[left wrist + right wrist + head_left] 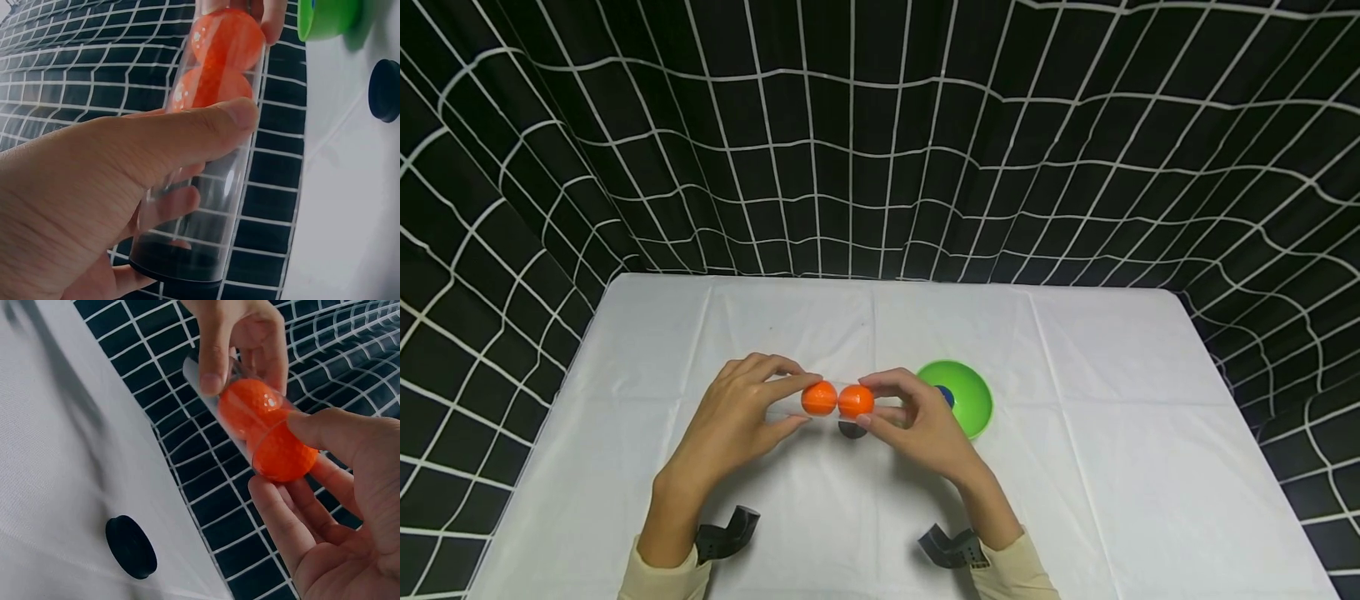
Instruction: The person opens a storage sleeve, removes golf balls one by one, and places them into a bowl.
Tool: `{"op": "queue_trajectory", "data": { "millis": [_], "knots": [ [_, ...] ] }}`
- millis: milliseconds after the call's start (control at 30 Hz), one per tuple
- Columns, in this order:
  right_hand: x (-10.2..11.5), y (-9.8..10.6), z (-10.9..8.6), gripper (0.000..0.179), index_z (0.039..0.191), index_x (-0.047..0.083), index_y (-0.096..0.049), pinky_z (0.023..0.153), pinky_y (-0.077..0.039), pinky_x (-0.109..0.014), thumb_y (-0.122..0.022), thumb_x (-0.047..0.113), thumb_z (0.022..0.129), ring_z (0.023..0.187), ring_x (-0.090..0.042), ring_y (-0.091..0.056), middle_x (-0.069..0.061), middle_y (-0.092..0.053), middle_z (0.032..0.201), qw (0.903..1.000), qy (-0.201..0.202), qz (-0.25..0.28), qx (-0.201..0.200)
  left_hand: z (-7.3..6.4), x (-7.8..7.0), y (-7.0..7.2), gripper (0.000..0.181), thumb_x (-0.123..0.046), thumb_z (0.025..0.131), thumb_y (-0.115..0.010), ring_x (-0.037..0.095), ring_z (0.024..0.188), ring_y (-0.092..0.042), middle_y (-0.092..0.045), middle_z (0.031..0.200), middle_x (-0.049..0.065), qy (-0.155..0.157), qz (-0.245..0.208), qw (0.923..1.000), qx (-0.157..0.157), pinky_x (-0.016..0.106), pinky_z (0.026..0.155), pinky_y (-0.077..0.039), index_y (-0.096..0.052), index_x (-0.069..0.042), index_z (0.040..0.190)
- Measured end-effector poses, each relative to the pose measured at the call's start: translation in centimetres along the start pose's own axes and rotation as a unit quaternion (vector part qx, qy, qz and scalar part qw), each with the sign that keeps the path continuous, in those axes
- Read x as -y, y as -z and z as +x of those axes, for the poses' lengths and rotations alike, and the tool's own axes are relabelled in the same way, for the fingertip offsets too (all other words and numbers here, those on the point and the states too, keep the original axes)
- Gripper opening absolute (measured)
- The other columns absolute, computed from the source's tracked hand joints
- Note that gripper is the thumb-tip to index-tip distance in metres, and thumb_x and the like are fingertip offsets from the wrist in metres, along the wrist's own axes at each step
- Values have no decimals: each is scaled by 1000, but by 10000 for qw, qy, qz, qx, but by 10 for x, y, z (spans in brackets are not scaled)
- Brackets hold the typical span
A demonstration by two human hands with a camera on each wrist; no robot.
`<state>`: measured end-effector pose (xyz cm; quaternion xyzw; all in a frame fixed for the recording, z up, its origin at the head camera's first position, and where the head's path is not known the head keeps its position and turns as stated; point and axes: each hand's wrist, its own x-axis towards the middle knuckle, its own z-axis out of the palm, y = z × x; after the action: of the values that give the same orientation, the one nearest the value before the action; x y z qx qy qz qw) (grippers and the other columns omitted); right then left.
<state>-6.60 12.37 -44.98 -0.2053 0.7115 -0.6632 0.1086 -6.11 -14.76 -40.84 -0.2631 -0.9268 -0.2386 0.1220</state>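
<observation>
A clear plastic tube [215,206] with a black closed end is gripped by my left hand [730,417], thumb on one side and fingers on the other. Two orange dimpled golf balls sit end to end at its mouth: an inner ball [819,398] and an outer ball [284,453], which partly sticks out. Thumb and fingers of my right hand [925,421] pinch the outer ball at the rim. Below the tube, a round black cap [131,547] lies on the white table.
Just beyond my right hand stands a green bowl [973,400] with a blue object [947,395] inside, partly hidden by the hand. A white cloth [1120,467] covers the table. Black curtains with a white grid [865,167] enclose its back and sides.
</observation>
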Motion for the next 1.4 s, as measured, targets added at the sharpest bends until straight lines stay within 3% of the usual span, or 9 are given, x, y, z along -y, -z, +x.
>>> {"op": "queue_trajectory", "data": {
  "millis": [200,400,500,700,867,1000,1133,1400],
  "knots": [
    [2,5,-1,45,134,2,-65,95,-63,-29,-79,1,92,109,-33,-79,-20,-67,132,9997,-183,-92,-159,0,1,0,48,-26,78,-96,22,115,-67,-75,116,-4,50,-119,9999,-34,47,100,-54,-80,-29,122],
    [5,14,-4,43,133,0,-66,90,-63,-25,-77,-2,91,99,-14,-79,-21,-67,130,9981,-471,143,-372,0,2,1,48,-27,79,-96,22,113,-69,-75,117,-4,53,-214,9997,-63,48,98,-55,-79,-28,124],
    [6,20,-6,41,132,0,-66,81,-60,-19,-76,-2,92,87,-6,-75,-14,-70,125,9969,-551,1,-560,-1,3,0,47,-29,80,-94,21,114,-69,-75,118,-5,70,-276,9996,-51,47,98,-55,-79,-28,125],
    [6,30,-8,39,128,0,-67,71,-56,-18,-75,-3,90,81,-7,-71,4,-73,111,9968,-261,-91,-749,-1,3,0,47,-31,83,-93,21,116,-69,-75,118,-4,136,-352,9993,2,49,98,-58,-78,-26,127],
    [6,41,-10,37,128,1,-64,71,-56,-16,-76,-3,92,77,-13,-71,-4,-69,117,9970,-40,-235,-738,-1,4,0,48,-32,82,-93,20,114,-70,-75,118,-4,112,-407,9991,-56,46,96,-59,-78,-25,127],
    [7,50,-12,38,127,2,-64,83,-62,-21,-78,-2,92,92,-17,-73,-10,-67,122,9955,28,-410,-853,-2,4,0,49,-31,82,-93,19,111,-70,-75,118,-4,128,-418,9990,-62,43,93,-59,-78,-25,128],
    [9,57,-14,39,127,0,-65,92,-62,-22,-78,-4,91,109,-10,-69,-11,-67,124,9916,149,-679,-1089,-1,3,0,49,-32,82,-93,19,111,-70,-75,118,-4,145,-415,9990,-61,42,93,-60,-77,-26,128],
    [11,69,-20,40,127,-4,-63,98,-60,-21,-76,-10,90,114,-8,-67,-1,-66,124,9864,281,-841,-1383,-1,2,-3,49,-32,82,-93,18,110,-71,-76,118,-4,135,-439,9989,-14,41,91,-60,-78,-25,128]
  ]
}}
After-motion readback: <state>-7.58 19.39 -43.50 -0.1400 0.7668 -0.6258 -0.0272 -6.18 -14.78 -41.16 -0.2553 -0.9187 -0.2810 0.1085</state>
